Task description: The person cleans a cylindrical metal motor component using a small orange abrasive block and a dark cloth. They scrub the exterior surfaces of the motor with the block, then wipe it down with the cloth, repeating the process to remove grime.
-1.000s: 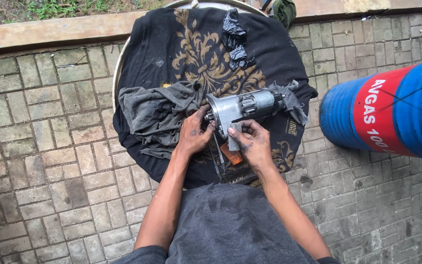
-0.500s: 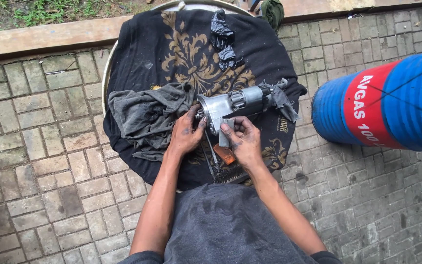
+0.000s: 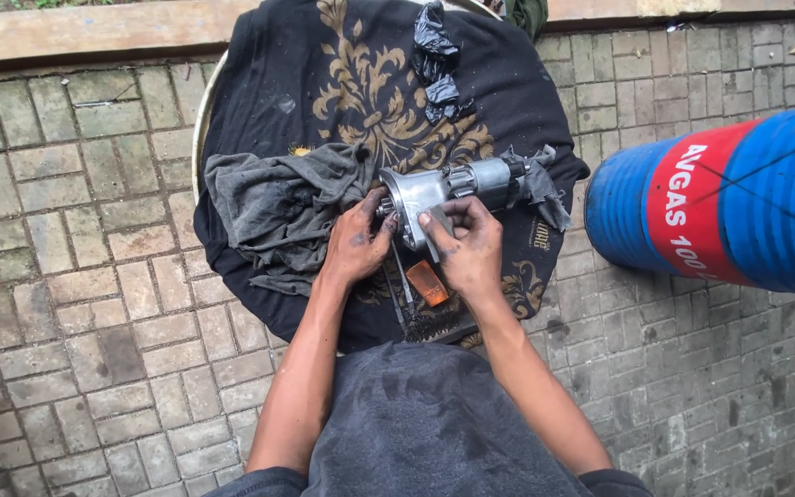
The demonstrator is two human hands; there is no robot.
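A grey metal motor part lies on its side on a black cloth with a gold pattern that covers a round surface. My left hand, smeared with grease, touches the flat end of the part with its fingertips. My right hand presses on the same end from the other side, fingers curled against the housing. A dark rag is wrapped round the part's far end.
A crumpled grey rag lies left of the part. A small orange piece and a wire brush lie below my hands. A black plastic scrap sits further up. A blue and red drum lies at right on brick paving.
The view has shifted so the cloth and part sit slightly lower and left. Both hands stay on the part's flat end with little change in grip.
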